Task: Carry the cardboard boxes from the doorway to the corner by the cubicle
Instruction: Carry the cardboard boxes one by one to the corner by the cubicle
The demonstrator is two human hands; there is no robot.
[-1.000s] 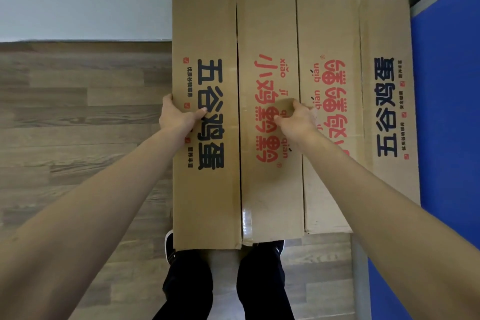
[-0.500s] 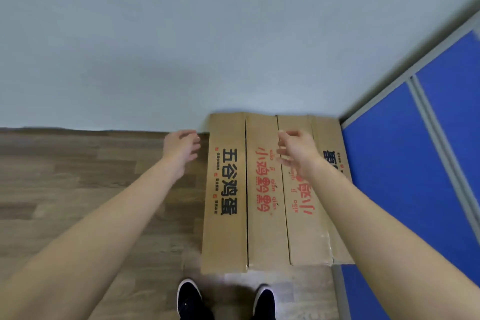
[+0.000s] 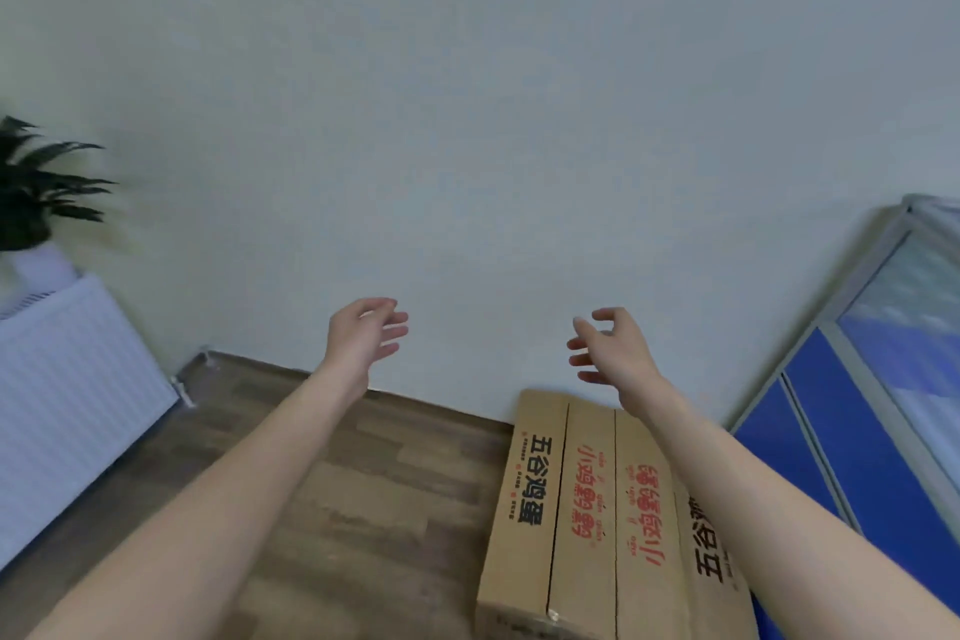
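Note:
Several flat cardboard boxes [image 3: 582, 515] with black and red printed characters lie side by side on the wood floor, pushed into the corner between the pale wall and the blue cubicle partition [image 3: 831, 473]. My left hand [image 3: 363, 338] hovers in the air above and left of the boxes, fingers loosely spread, holding nothing. My right hand [image 3: 613, 353] hangs above the boxes' far end, fingers relaxed and empty. My right forearm covers part of the rightmost box.
A white radiator [image 3: 67, 395] stands along the left wall, with a dark-leaved potted plant [image 3: 36, 192] on top of it. Wood floor [image 3: 363, 509] stretches left of the boxes. The partition has a glazed upper panel [image 3: 914, 327].
Both hands have let go of the boxes and risen away from them. The view has tilted up and back, so the boxes now sit low in the frame.

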